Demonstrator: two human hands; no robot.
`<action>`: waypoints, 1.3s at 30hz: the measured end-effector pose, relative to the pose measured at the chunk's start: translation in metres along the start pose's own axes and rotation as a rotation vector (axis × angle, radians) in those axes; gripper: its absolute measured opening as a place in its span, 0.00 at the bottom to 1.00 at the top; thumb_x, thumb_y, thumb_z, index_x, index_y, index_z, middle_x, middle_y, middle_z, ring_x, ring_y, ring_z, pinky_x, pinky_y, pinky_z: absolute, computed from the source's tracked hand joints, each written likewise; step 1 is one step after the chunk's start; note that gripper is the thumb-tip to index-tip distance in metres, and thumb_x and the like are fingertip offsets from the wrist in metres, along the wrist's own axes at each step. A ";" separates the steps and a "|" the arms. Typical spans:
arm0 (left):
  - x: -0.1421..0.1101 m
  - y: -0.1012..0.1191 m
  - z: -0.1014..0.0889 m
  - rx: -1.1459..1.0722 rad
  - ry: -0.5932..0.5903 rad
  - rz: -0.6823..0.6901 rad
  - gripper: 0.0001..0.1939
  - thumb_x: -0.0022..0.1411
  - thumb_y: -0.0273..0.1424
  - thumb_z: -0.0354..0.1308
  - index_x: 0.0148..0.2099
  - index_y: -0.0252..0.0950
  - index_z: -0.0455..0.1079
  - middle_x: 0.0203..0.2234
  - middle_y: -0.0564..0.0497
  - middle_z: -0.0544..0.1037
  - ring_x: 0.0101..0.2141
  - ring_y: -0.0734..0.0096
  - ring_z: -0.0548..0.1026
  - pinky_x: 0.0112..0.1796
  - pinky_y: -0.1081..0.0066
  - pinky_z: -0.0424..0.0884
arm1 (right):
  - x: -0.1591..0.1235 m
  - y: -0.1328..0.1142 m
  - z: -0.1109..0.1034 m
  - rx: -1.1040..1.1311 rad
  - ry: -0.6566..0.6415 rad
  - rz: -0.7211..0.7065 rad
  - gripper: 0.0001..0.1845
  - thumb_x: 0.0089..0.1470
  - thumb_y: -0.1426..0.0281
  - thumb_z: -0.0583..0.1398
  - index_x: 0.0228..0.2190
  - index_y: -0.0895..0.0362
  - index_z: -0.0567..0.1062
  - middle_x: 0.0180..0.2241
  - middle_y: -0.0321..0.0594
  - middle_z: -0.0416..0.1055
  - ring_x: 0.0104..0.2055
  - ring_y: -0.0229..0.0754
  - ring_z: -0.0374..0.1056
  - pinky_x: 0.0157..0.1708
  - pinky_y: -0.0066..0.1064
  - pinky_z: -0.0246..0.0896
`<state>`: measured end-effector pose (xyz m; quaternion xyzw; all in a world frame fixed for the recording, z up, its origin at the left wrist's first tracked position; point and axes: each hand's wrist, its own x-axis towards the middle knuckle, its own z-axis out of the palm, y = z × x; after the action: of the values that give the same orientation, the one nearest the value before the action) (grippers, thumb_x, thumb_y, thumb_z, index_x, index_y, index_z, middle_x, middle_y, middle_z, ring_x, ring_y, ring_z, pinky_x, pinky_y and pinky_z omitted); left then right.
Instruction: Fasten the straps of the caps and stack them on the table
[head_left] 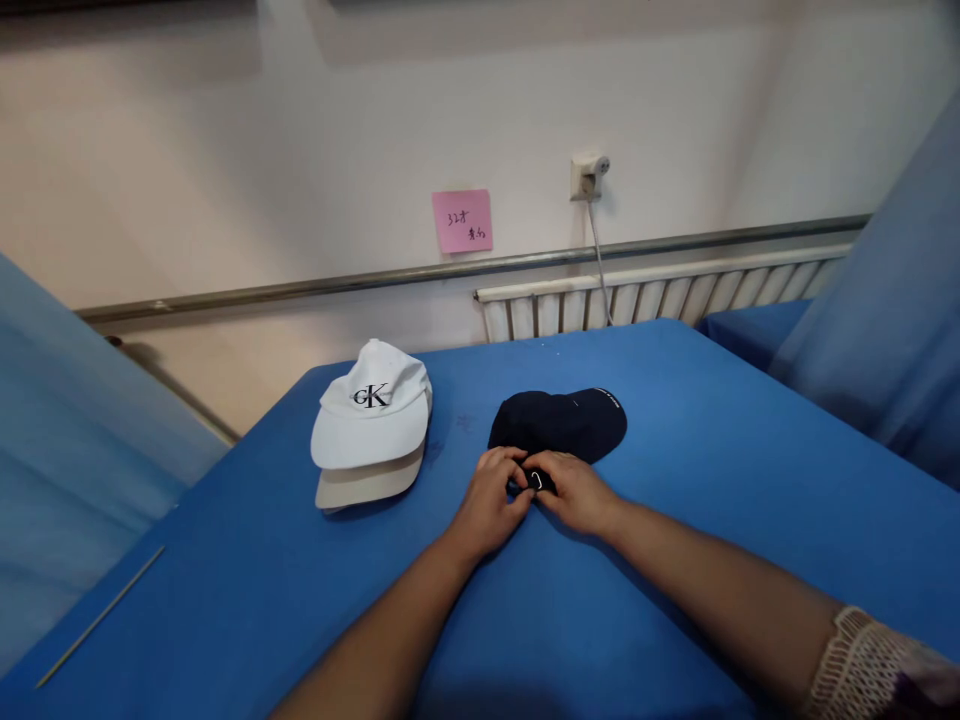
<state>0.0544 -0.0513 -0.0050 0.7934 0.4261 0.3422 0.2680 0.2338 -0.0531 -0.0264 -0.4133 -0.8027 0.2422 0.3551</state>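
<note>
A black baseball cap [551,420] lies on the blue-covered table, its brim pointing right with small white lettering along the edge. At its near side, my left hand [491,500] pinches the cap's back strap between thumb and fingers. My right hand [574,492] grips the same strap from the other side, the two sets of fingertips almost meeting. A small metal buckle [537,481] shows between them. Further left sit stacked caps: a white cap [371,405] with a dark "CK" logo on top, and a pale cap brim [371,482] beneath it.
The blue table [247,580] fills the foreground. A thin stick [101,615] lies along its left edge. Behind stand a radiator [652,297], a metal rail [360,284] and a wall socket [587,178] with a cord. Blue curtains [892,300] hang at both sides; a pink note [462,221] is on the wall.
</note>
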 end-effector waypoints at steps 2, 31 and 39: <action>0.001 -0.001 -0.004 -0.100 -0.015 -0.046 0.05 0.51 0.25 0.60 0.28 0.37 0.67 0.48 0.44 0.73 0.52 0.56 0.67 0.54 0.54 0.58 | 0.000 0.000 0.000 0.037 0.025 0.012 0.14 0.51 0.77 0.59 0.40 0.52 0.72 0.38 0.39 0.74 0.41 0.44 0.69 0.42 0.36 0.61; -0.002 0.008 -0.012 -0.219 0.295 -0.024 0.07 0.56 0.32 0.62 0.37 0.36 0.69 0.40 0.47 0.75 0.42 0.65 0.73 0.46 0.64 0.67 | -0.001 0.009 0.003 0.251 0.257 0.046 0.14 0.59 0.69 0.53 0.45 0.52 0.74 0.43 0.40 0.76 0.45 0.43 0.72 0.47 0.37 0.65; -0.003 0.007 -0.004 0.000 0.125 0.080 0.10 0.58 0.31 0.60 0.43 0.38 0.71 0.37 0.49 0.74 0.39 0.67 0.72 0.42 0.67 0.68 | -0.004 0.004 -0.003 0.213 0.318 -0.032 0.19 0.58 0.73 0.54 0.50 0.51 0.70 0.45 0.40 0.73 0.48 0.43 0.69 0.50 0.39 0.64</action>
<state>0.0533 -0.0564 0.0016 0.7868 0.4098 0.4018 0.2270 0.2397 -0.0536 -0.0291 -0.3938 -0.7126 0.2518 0.5232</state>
